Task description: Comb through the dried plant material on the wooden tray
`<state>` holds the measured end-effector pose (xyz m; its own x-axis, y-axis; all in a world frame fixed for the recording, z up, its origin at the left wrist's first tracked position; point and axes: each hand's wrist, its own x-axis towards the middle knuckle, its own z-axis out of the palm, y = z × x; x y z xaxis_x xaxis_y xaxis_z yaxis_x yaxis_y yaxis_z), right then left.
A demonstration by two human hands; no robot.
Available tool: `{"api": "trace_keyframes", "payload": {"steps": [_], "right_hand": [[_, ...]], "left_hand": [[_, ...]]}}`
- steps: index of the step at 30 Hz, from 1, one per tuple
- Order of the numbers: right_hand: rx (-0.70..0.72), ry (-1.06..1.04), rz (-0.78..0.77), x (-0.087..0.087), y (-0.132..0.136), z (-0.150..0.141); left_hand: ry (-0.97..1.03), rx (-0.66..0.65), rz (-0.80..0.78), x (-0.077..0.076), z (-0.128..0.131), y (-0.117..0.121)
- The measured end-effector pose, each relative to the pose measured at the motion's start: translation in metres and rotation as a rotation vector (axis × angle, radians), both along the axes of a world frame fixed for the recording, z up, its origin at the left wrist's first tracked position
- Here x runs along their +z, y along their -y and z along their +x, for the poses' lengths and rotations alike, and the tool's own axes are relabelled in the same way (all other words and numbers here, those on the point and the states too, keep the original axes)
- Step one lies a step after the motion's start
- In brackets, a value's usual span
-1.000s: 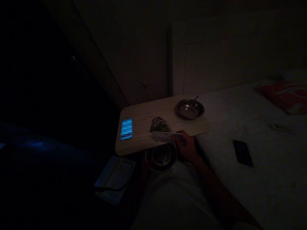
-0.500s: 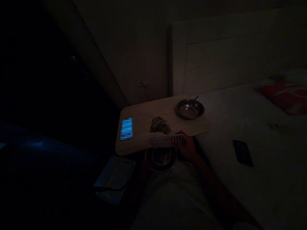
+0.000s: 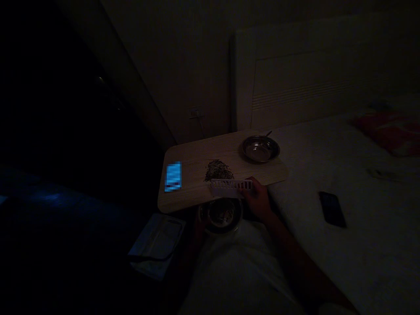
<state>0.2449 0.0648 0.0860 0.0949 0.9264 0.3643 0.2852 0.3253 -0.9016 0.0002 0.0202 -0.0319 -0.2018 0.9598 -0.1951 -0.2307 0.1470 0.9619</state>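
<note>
My right hand (image 3: 257, 197) is closed on the right end of a white slotted plastic piece (image 3: 226, 188), held along the near side of a pile of small dark bits (image 3: 218, 169) that look like seeds. The pile lies on a light wooden table (image 3: 193, 153). Just below the table's near edge, a round metal bowl (image 3: 213, 229) has some dark bits inside. Dim but visible, my left hand (image 3: 201, 222) grips the bowl at its left rim; most of its fingers are hidden.
A second metal bowl (image 3: 260, 149) with a utensil handle stands at the table's back right. A lit phone (image 3: 173, 176) lies at the left. A dark phone (image 3: 332, 209) and a red cloth (image 3: 390, 133) rest on the bed. A pale box-like object (image 3: 157, 245) sits lower left.
The slotted piece was drawn from the pile toward the table's near edge above the bowl, then moved back up against the pile. The left hand and bowl stayed in place.
</note>
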Motion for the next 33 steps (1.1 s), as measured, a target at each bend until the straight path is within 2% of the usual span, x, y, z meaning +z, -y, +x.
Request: {"api": "trace_keyframes", "payload": {"steps": [5, 10, 12, 18, 22, 29, 33], "right_hand": [[0.033, -0.061, -0.030, -0.003, -0.001, -0.002], [-0.214, -0.133, 0.013, -0.007, -0.005, 0.000], [-0.254, -0.110, 0.012, -0.007, -0.005, -0.001], [-0.114, -0.104, -0.101, -0.007, 0.000, -0.015], [-0.081, -0.023, -0.124, -0.007, 0.002, -0.020], [-0.260, 0.018, -0.090, -0.014, -0.002, -0.003], [-0.322, 0.032, -0.071, -0.013, -0.003, 0.000]], "left_hand": [[-0.020, -0.015, -0.027, 0.003, -0.002, 0.000], [-0.021, 0.004, 0.000, 0.003, -0.001, -0.001], [0.000, 0.011, -0.009, 0.003, 0.001, 0.000], [-0.003, 0.005, -0.037, 0.007, 0.002, 0.001], [-0.024, 0.018, -0.018, 0.002, 0.001, 0.000], [0.005, -0.009, 0.011, -0.004, -0.002, -0.003], [-0.012, -0.001, -0.033, -0.004, -0.003, -0.002]]}}
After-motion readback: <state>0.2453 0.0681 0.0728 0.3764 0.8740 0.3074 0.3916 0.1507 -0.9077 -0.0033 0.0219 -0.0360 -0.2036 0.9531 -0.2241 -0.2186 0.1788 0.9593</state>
